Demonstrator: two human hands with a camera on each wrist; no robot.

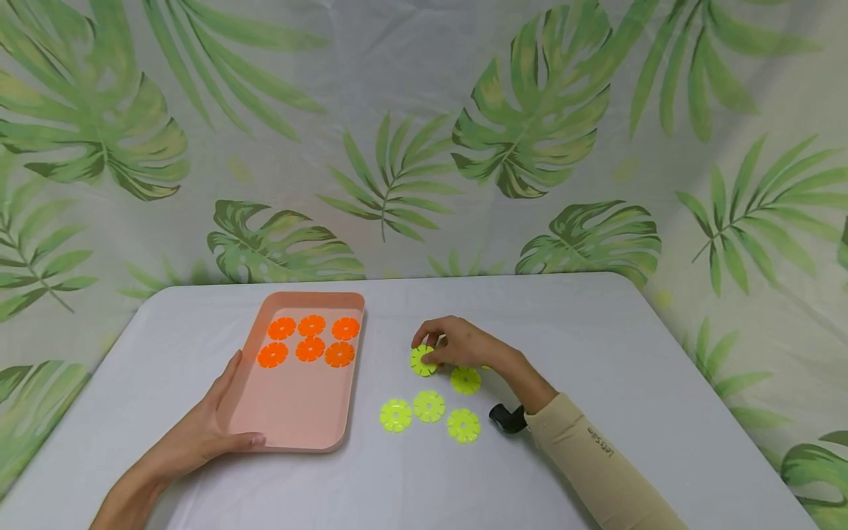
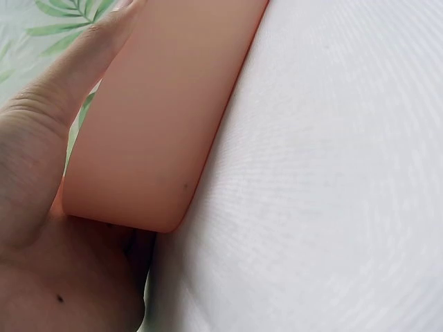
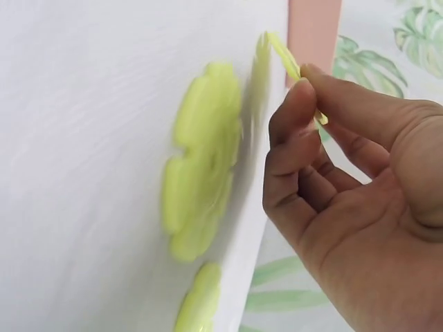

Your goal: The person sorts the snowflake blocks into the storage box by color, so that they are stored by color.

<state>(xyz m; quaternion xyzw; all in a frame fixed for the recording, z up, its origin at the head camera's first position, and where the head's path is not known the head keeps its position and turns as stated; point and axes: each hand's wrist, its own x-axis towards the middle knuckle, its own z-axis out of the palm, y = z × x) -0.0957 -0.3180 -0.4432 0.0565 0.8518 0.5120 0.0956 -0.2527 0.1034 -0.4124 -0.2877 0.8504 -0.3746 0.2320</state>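
A pink tray point(image 1: 291, 412) lies on the left of the table, with several orange notched discs point(image 1: 311, 349) in two rows in its far half. My left hand point(image 1: 199, 434) holds the tray's near-left corner, thumb on the near rim and fingers along the left side. In the left wrist view the tray's outer wall point(image 2: 145, 124) lies against the hand. Right of the tray, my right hand point(image 1: 460, 342) pinches a yellow-green notched disc point(image 1: 421, 362) between thumb and fingertips. The right wrist view shows this disc point(image 3: 284, 59) edge-on, raised off the table.
Several yellow-green discs lie flat on the white table point(image 1: 397, 486): three in front point(image 1: 429, 406), one nearer my right hand point(image 1: 466, 380), another partly hidden by the wrist. A black device point(image 1: 508, 418) sits below my right forearm. A leaf-print cloth point(image 1: 424, 147) hangs behind the table.
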